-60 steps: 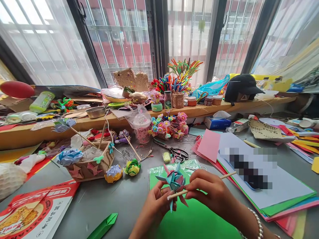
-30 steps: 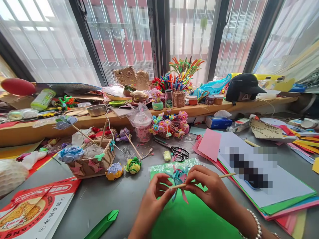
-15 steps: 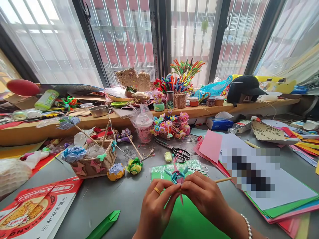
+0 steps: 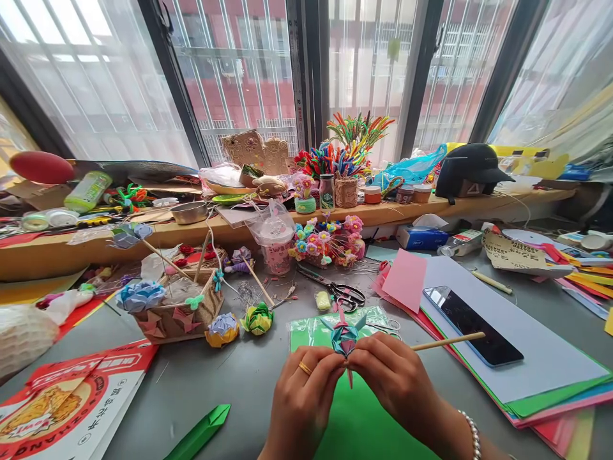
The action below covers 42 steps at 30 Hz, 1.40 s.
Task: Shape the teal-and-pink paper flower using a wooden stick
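Note:
Both my hands meet over a green paper sheet at the table's near edge. My left hand, a ring on one finger, pinches the base of a folded paper flower in teal and pink. My right hand pinches the same flower from the right and grips a thin wooden stick, which points right over the paper stack. The flower's petals stand just above my fingertips.
A phone lies on a stack of coloured paper at the right. Scissors lie behind the flower. A basket of paper flowers and a folded green strip are at the left. The cluttered window ledge runs behind.
My hands closed together around the flower's base and turned it upright. The stick's free end now reaches farther right, over the phone. The left hand shifted from open fingers to a pinch.

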Tool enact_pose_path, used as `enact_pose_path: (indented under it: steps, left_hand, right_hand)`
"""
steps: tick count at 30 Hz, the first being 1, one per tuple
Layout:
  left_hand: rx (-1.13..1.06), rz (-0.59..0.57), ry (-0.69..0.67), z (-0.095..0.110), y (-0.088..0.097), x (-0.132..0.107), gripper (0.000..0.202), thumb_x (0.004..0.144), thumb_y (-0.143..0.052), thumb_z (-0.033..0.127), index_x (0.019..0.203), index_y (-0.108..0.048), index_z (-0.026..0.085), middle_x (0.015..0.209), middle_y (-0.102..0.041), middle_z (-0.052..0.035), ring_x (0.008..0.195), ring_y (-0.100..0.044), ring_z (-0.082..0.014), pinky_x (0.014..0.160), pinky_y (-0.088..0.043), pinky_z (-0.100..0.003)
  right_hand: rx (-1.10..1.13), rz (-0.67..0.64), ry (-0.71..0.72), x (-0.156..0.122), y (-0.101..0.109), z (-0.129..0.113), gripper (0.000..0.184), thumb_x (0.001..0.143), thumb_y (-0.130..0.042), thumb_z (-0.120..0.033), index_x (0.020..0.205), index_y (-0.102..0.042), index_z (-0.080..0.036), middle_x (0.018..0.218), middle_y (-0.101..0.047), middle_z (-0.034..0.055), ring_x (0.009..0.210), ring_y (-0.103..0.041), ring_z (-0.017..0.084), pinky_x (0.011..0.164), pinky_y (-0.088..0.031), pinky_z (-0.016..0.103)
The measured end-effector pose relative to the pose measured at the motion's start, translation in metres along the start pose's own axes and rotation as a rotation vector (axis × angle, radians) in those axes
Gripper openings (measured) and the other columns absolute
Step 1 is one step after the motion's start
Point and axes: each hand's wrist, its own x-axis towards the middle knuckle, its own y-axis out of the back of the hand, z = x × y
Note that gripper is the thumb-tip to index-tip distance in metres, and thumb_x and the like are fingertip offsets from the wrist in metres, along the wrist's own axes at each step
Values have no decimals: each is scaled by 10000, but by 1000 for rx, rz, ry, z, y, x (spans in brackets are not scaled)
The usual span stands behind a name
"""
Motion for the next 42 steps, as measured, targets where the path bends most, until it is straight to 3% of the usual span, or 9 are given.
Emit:
enact_pose_path:
  steps: [13,19,24,30,33,37,42]
  left_hand:
    - [-51,0,-33,-3,-3,-5,240,781,-514,41,960,-585,183,774,-666,-55,688,-612,-152,616,-507,-232]
    - [109,34,-101,1,1,1,216,781,-497,57,913,-596,197,721,-684,-34,644,-628,-150,605,-498,-237]
    - [192,54,-175,2,4,4,228,798,-462,63,919,-600,198,717,-700,-41,637,-636,-152,628,-493,-254]
    - [206,66,-232,1,5,0,285,775,-459,26,969,-593,185,760,-713,-40,666,-636,-156,680,-471,-270]
    - [129,91,-162,0,4,0,261,760,-513,32,947,-596,196,748,-696,-29,661,-620,-152,664,-465,-263]
    - [-67,54,28,1,3,2,220,736,-590,78,910,-611,211,760,-661,-29,694,-602,-163,652,-474,-269]
    - [-338,-17,244,4,3,3,137,764,-572,129,856,-640,204,762,-636,-34,727,-601,-166,664,-492,-263]
  right_hand:
    - [48,-14,-54,0,-2,-1,230,906,-411,-184,740,-571,-178,651,-600,21,590,-529,136,549,-429,243]
    - [232,-178,-212,-1,0,5,164,876,-485,-253,751,-564,-181,702,-581,17,643,-545,136,556,-441,228]
    - [340,-284,-289,2,7,7,82,848,-523,-188,788,-580,-182,742,-586,17,695,-561,139,598,-454,231]
    - [341,-194,-207,2,5,6,168,891,-447,-203,812,-592,-171,731,-583,40,673,-551,146,578,-464,242]
    - [262,-106,-120,0,3,4,185,906,-414,-189,851,-589,-163,742,-594,51,668,-546,150,574,-467,253]
    - [174,-32,-27,0,3,3,165,903,-414,-148,889,-579,-154,743,-613,49,664,-549,152,583,-471,262]
    - [75,-45,52,-6,2,5,172,889,-428,-113,979,-567,-158,767,-631,49,681,-563,159,621,-483,283]
